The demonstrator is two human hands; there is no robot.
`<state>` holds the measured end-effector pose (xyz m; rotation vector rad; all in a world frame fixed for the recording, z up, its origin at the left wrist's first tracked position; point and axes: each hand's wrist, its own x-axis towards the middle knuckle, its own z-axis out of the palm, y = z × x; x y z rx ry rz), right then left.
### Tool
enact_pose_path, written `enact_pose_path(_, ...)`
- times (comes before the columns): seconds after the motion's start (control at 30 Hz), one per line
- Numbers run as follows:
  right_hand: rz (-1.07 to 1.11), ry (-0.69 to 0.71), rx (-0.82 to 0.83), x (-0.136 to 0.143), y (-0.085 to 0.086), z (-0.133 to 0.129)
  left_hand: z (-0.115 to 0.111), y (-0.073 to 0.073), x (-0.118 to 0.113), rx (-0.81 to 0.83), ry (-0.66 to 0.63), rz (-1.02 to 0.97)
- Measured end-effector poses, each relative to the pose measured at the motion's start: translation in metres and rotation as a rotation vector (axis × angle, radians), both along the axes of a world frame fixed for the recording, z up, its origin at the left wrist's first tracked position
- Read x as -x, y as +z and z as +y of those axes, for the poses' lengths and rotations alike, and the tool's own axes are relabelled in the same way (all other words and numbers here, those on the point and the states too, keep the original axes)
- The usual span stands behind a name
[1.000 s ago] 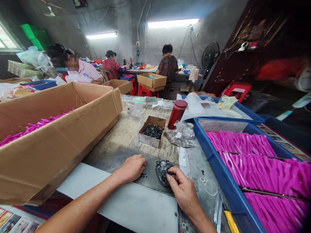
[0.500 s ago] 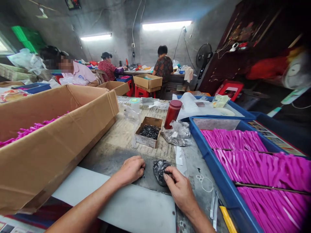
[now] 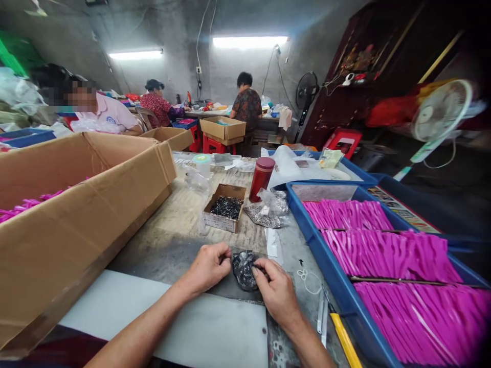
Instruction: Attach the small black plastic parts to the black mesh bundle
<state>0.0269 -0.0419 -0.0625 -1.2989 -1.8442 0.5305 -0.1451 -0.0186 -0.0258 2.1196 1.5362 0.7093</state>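
A small clear plastic bag of black pieces lies on the dark worktop between my hands. My right hand pinches its right edge between thumb and fingers. Just left of the bag, my left hand is closed, thumb against the curled fingers; whatever it may hold is hidden. Beyond the bag stands a small cardboard box with many thin black pieces in it. To that box's right lies a clear bag of small silvery pieces.
A large cardboard box with magenta pieces stands at left. On the right, a blue tray holds rows of magenta plastic parts. A red canister, white string and yellow-handled tool are nearby. Co-workers sit farther back.
My left hand has moved right, up close to the bag. The right hand keeps its pinch on the bag's edge. The whole view has shifted slightly, with things now farther left.
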Motion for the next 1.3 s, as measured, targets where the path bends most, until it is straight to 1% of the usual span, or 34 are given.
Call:
enact_pose_path(0.13,-0.081,0.001,-0.027,0.001,-0.003,0.002,0.001,-0.008,-0.005,-0.069,0.014,-0.077)
enact_pose_path(0.23,-0.16,0.024,-0.035,0.004,-0.005,0.004,-0.001,-0.016,-0.002,-0.092,-0.002,-0.125)
enact_pose_path(0.33,-0.268,0.039,-0.02,0.007,-0.007,0.005,-0.002,-0.022,0.002,-0.094,-0.035,-0.155)
enact_pose_path(0.57,-0.519,0.012,0.087,0.014,-0.008,0.005,-0.002,-0.025,-0.001,-0.075,-0.078,-0.162)
enact_pose_path(0.67,-0.637,0.009,0.102,0.016,-0.006,0.005,-0.002,-0.025,-0.002,-0.079,-0.084,-0.16)
enact_pose_path(0.8,-0.711,0.026,0.109,0.019,-0.004,0.004,-0.003,-0.024,-0.003,-0.071,-0.092,-0.139)
enact_pose_path(0.93,-0.737,0.032,0.102,0.019,-0.005,0.003,-0.003,-0.024,-0.004,-0.075,-0.101,-0.124)
enact_pose_path(1.03,-0.709,0.024,0.094,0.017,-0.007,0.003,-0.003,-0.024,-0.004,-0.065,-0.106,-0.115)
enact_pose_path(1.13,-0.641,0.011,0.072,0.015,-0.01,0.002,-0.003,-0.023,-0.004,-0.049,-0.116,-0.103)
enact_pose_path(1.3,-0.483,0.004,-0.03,0.012,-0.014,0.001,-0.005,-0.022,-0.004,-0.05,-0.127,-0.129)
